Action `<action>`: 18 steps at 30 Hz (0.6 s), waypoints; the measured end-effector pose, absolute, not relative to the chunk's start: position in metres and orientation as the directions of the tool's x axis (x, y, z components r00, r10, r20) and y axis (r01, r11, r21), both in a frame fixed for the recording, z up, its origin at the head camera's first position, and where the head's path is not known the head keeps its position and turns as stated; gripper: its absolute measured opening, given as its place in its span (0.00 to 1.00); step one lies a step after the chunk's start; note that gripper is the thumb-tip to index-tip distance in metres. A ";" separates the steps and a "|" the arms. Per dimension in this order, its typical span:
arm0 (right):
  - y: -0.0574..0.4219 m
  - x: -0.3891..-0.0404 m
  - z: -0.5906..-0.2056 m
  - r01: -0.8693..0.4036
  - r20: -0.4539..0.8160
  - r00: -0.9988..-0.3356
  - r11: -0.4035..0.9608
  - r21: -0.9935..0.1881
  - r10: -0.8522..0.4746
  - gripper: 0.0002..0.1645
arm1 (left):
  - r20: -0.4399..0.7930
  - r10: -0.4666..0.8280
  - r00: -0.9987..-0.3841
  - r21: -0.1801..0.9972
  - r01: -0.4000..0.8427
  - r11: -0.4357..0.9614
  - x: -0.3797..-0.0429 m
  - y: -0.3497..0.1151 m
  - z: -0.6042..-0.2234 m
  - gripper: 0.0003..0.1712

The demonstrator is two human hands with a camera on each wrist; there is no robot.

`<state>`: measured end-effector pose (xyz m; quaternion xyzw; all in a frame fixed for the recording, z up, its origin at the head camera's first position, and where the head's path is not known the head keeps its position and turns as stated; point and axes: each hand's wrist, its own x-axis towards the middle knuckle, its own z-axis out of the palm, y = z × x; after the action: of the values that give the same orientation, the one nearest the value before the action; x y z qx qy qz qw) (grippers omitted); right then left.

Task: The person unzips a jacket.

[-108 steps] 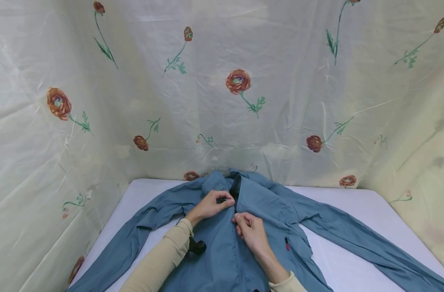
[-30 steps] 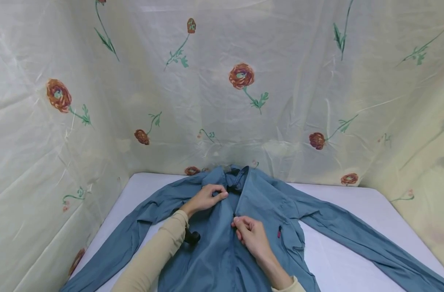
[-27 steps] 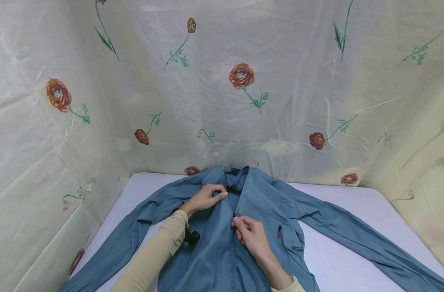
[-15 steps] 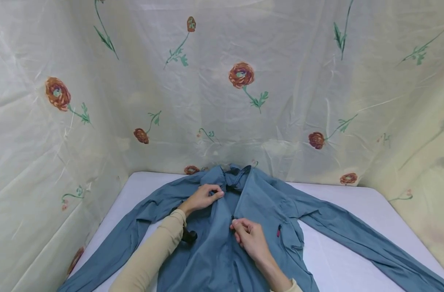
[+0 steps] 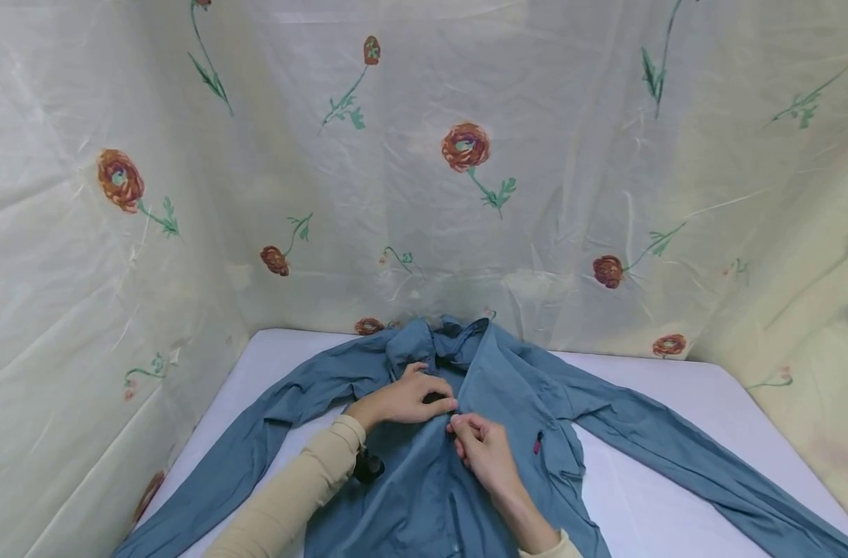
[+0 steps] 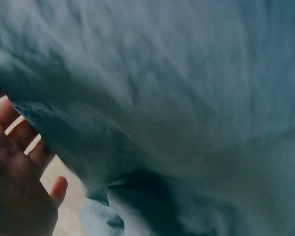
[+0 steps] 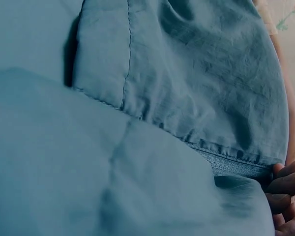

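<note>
A blue-grey zip-up jacket (image 5: 410,480) lies front up, its collar at the back and the upper front parted. My left hand (image 5: 413,397) pinches the front edge between thumb and index finger, just above the zip slider; in the left wrist view, fabric hides its fingertips. Close beside it, my right hand (image 5: 485,453) pinches the zipper pull at mid-chest with curled fingers. The pull itself is hidden by the fingers. The right wrist view shows the zipper tape (image 7: 231,164) running to the fingertips (image 7: 287,184).
Both jacket sleeves (image 5: 647,422) spread outward over a white table (image 5: 675,480). A red-tabbed pocket zip (image 5: 538,443) sits on the right chest. A flower-printed curtain (image 5: 536,232) encloses the back and sides. A black device (image 5: 368,466) is on my left wrist.
My left hand has come down and rightward along the front edge, close to my right hand. Over the longer span, the neck opening widened; my right hand kept its pinch low on the zip.
</note>
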<state>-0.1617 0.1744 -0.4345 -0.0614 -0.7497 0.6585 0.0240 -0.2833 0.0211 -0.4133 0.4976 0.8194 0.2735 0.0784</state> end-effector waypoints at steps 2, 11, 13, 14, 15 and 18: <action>0.175 -0.162 -0.434 0.055 -0.039 -0.991 0.124 -0.991 0.125 0.17 | 0.132 0.870 -0.475 0.530 0.776 0.343 -0.282 0.021 -0.413 0.14; 0.174 -0.158 -0.431 0.076 -0.061 -0.992 0.135 -0.988 0.113 0.18 | 0.181 0.867 -0.464 0.548 0.780 0.302 -0.290 0.019 -0.425 0.15; 0.174 -0.157 -0.431 0.081 -0.065 -0.991 0.144 -0.986 0.113 0.18 | 0.197 0.854 -0.481 0.548 0.776 0.311 -0.293 0.017 -0.426 0.14; 0.174 -0.157 -0.431 0.081 -0.065 -0.992 0.148 -0.986 0.110 0.19 | 0.202 0.846 -0.494 0.550 0.772 0.319 -0.294 0.017 -0.427 0.13; 0.174 -0.157 -0.430 0.081 -0.065 -0.992 0.150 -0.985 0.107 0.19 | 0.207 0.836 -0.508 0.554 0.766 0.328 -0.295 0.016 -0.427 0.13; 0.174 -0.154 -0.425 0.093 -0.079 -0.992 0.149 -0.984 0.097 0.18 | 0.213 0.822 -0.528 0.556 0.757 0.342 -0.298 0.014 -0.429 0.12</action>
<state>-0.1535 0.1737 -0.4252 -0.0625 -0.7581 0.6491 0.0015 -0.2984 0.0139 -0.4287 0.4831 0.8175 0.3091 0.0527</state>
